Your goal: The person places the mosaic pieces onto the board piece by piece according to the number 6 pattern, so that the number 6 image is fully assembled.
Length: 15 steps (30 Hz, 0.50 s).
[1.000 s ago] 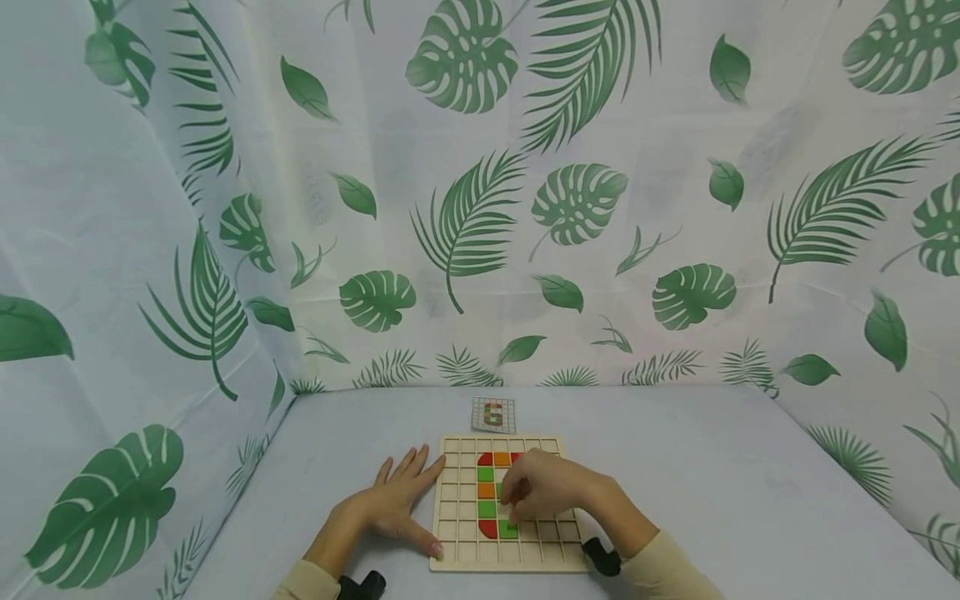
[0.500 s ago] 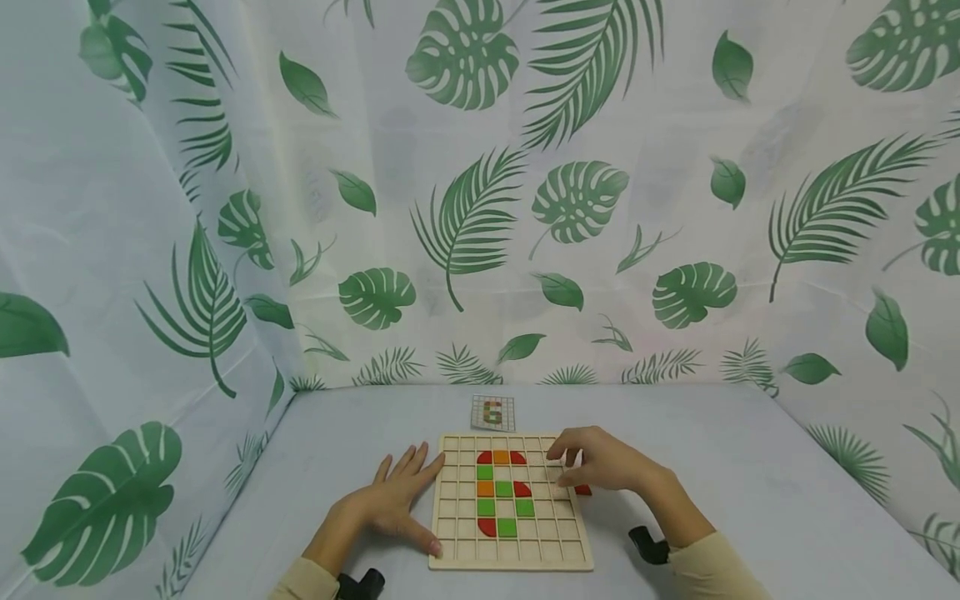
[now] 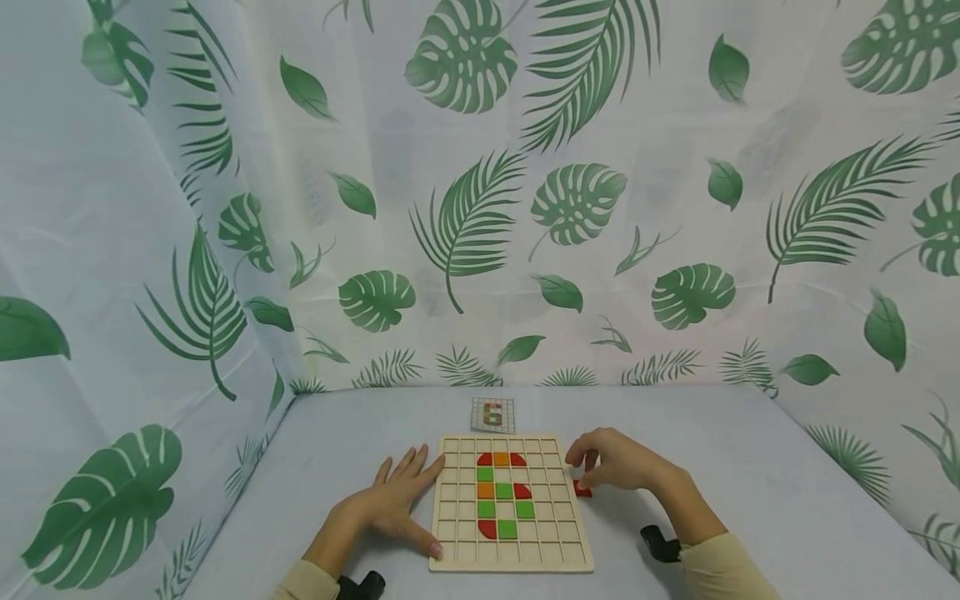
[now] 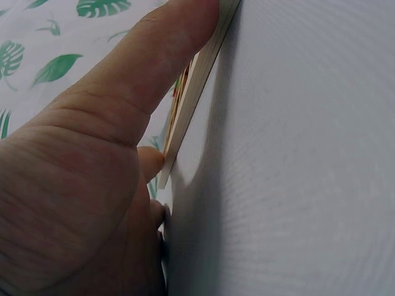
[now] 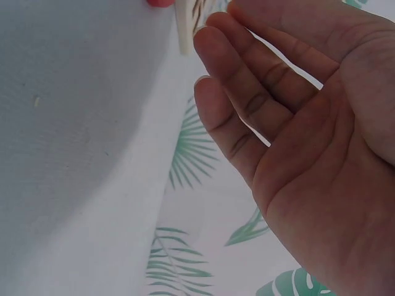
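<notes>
A square wooden grid board [image 3: 555, 560] lies on the table with flat red, green and orange pieces set in a 6-like figure; one is a green square [image 3: 507, 529]. My left hand [image 3: 390, 507] is spread flat at the board's left side, its thumb and a fingertip touching the edge. In the left wrist view the thumb [image 4: 166, 49] lies along the wooden side. Just off the board's right edge, my right hand [image 3: 622, 461] hovers with loosely bent fingers [image 5: 222, 55] over a red piece [image 3: 582, 490] on the table. Nothing shows between those fingers.
A small card [image 3: 493, 414] printed with a coloured 6 on a grid lies behind the board. White table cloth [image 3: 720, 467] extends around. A leaf-patterned curtain [image 3: 480, 233] hangs at the back and both sides. Dark wrist cameras [image 3: 660, 543] sit by the sleeves.
My right hand has moved right from over the board to beside its right edge, uncovering a green square and a red piece in the figure. The left hand stays put.
</notes>
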Each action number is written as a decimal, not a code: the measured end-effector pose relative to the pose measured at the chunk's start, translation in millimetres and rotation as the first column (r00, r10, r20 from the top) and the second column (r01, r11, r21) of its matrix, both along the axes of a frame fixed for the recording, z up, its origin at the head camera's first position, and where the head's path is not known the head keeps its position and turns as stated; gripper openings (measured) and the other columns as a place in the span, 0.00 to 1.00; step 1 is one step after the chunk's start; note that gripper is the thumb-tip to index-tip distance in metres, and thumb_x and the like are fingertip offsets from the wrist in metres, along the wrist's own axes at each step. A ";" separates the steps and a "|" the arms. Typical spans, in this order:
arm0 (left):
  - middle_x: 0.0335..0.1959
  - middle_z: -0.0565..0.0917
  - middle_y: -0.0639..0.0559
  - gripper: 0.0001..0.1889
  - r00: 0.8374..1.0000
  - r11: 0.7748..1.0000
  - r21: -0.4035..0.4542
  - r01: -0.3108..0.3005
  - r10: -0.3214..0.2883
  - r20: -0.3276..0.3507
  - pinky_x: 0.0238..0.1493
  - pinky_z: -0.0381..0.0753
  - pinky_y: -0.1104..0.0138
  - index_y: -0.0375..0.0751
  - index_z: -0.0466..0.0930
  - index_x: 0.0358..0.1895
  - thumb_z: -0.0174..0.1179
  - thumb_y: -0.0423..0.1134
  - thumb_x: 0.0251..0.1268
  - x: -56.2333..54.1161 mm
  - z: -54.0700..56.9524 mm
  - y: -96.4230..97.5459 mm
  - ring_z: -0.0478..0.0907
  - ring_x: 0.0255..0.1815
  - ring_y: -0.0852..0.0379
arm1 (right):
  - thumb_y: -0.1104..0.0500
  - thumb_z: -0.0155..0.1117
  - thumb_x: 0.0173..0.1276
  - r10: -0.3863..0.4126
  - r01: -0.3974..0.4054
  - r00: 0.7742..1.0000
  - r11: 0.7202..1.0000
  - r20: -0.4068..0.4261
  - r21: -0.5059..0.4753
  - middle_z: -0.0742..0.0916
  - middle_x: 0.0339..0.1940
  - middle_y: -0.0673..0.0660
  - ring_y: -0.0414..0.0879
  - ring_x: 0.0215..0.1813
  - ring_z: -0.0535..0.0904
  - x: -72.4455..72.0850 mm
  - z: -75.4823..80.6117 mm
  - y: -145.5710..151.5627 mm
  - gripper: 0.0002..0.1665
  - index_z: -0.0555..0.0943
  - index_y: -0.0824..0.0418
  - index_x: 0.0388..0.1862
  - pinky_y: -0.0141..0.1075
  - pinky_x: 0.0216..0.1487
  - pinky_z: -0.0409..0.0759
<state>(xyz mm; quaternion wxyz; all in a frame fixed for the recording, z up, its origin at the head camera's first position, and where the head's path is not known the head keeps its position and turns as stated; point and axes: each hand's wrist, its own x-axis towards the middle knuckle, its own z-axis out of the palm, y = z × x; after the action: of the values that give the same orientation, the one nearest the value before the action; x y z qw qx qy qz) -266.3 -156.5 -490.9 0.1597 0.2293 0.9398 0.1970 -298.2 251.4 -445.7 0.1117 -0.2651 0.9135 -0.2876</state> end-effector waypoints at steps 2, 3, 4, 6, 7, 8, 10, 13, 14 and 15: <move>0.87 0.40 0.38 0.72 1.000 1.000 0.002 0.000 0.000 0.003 0.82 0.30 0.34 0.53 0.46 0.86 0.75 0.78 0.37 -0.3 -0.9 -0.2 0.34 0.88 0.37 | 0.66 0.80 0.58 -0.001 0.001 1.000 1.000 0.002 0.003 0.89 0.43 0.52 0.46 0.43 0.81 -0.3 -1.2 0.4 0.18 0.89 0.59 0.48 0.33 0.37 0.81; 0.87 0.40 0.38 0.73 1.000 1.000 0.002 0.000 0.000 0.004 0.82 0.30 0.34 0.53 0.46 0.86 0.75 0.78 0.37 -0.6 -1.4 -0.3 0.34 0.88 0.37 | 0.66 0.80 0.58 -0.002 0.002 1.000 1.000 0.005 0.004 0.89 0.43 0.51 0.47 0.42 0.81 -0.3 -1.7 0.5 0.18 0.89 0.59 0.47 0.33 0.37 0.81; 0.87 0.40 0.38 0.73 1.000 1.000 0.002 -0.001 0.001 0.005 0.82 0.30 0.34 0.53 0.47 0.86 0.75 0.78 0.37 -0.8 -1.9 -0.3 0.34 0.88 0.37 | 0.66 0.80 0.57 0.000 0.000 1.000 1.000 0.006 0.007 0.89 0.42 0.51 0.46 0.42 0.82 -0.3 -2.3 0.7 0.18 0.89 0.59 0.47 0.33 0.38 0.81; 0.88 0.40 0.39 0.73 1.000 1.000 -0.001 -0.002 0.002 0.005 0.82 0.30 0.34 0.53 0.46 0.86 0.74 0.78 0.36 -1.2 -2.4 -0.4 0.34 0.88 0.37 | 0.66 0.80 0.57 0.002 -0.003 1.000 1.000 0.011 0.012 0.89 0.41 0.50 0.46 0.41 0.81 -0.1 -3.2 1.0 0.17 0.89 0.58 0.46 0.33 0.37 0.81; 0.88 0.40 0.39 0.73 1.000 1.000 -0.003 -0.003 0.003 0.004 0.82 0.30 0.34 0.53 0.47 0.86 0.74 0.79 0.36 -1.5 -2.9 -0.4 0.34 0.88 0.37 | 0.66 0.81 0.56 0.004 -0.004 1.000 1.000 0.013 0.014 0.88 0.40 0.50 0.46 0.41 0.81 0.0 -3.6 1.1 0.17 0.89 0.58 0.46 0.33 0.37 0.80; 0.88 0.40 0.39 0.73 1.000 1.000 -0.005 -0.004 0.004 0.005 0.82 0.30 0.35 0.53 0.46 0.86 0.74 0.79 0.36 -1.9 -3.3 -0.5 0.34 0.88 0.37 | 0.66 0.81 0.56 0.006 -0.006 1.000 1.000 0.017 0.015 0.88 0.40 0.50 0.46 0.40 0.81 0.1 -3.9 1.2 0.17 0.89 0.58 0.45 0.33 0.36 0.81; 0.88 0.40 0.40 0.73 1.000 1.000 -0.007 -0.004 0.004 0.004 0.82 0.30 0.35 0.54 0.46 0.86 0.73 0.80 0.36 -2.6 -3.9 -0.7 0.34 0.88 0.38 | 0.66 0.81 0.56 0.010 -0.011 1.000 1.000 0.020 0.017 0.88 0.40 0.50 0.45 0.40 0.81 0.4 -4.1 1.5 0.17 0.89 0.58 0.44 0.32 0.36 0.80; 0.88 0.40 0.40 0.73 1.000 1.000 -0.007 -0.004 0.004 0.005 0.82 0.29 0.35 0.54 0.46 0.86 0.73 0.80 0.36 -3.8 -4.7 -1.1 0.34 0.88 0.38 | 0.66 0.82 0.55 0.019 -0.019 1.000 1.000 0.018 0.023 0.88 0.38 0.50 0.45 0.39 0.81 -0.3 -5.5 1.6 0.16 0.89 0.57 0.43 0.33 0.35 0.80; 0.88 0.40 0.40 0.73 1.000 1.000 -0.007 -0.004 0.004 0.006 0.82 0.29 0.35 0.54 0.46 0.86 0.73 0.80 0.36 -3.8 -4.5 -1.1 0.34 0.88 0.38 | 0.66 0.82 0.55 0.022 -0.022 1.000 0.999 0.017 0.025 0.88 0.38 0.49 0.45 0.39 0.81 -0.7 -6.0 1.6 0.16 0.89 0.56 0.43 0.33 0.35 0.80; 0.88 0.40 0.40 0.73 1.000 1.000 -0.007 -0.005 0.005 0.006 0.82 0.29 0.35 0.54 0.46 0.86 0.73 0.80 0.36 -3.9 -4.7 -1.3 0.34 0.88 0.38 | 0.65 0.82 0.55 0.025 -0.026 1.000 0.999 0.016 0.028 0.88 0.37 0.48 0.44 0.38 0.81 -1.2 -6.5 1.7 0.16 0.89 0.56 0.42 0.33 0.35 0.80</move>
<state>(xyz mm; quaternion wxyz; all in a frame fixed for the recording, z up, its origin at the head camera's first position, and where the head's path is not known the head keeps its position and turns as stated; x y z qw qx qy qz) -270.2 -157.8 -495.6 0.1626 0.2258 0.9405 0.1948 -299.3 253.0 -452.2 0.1264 -0.2727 0.9132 -0.2752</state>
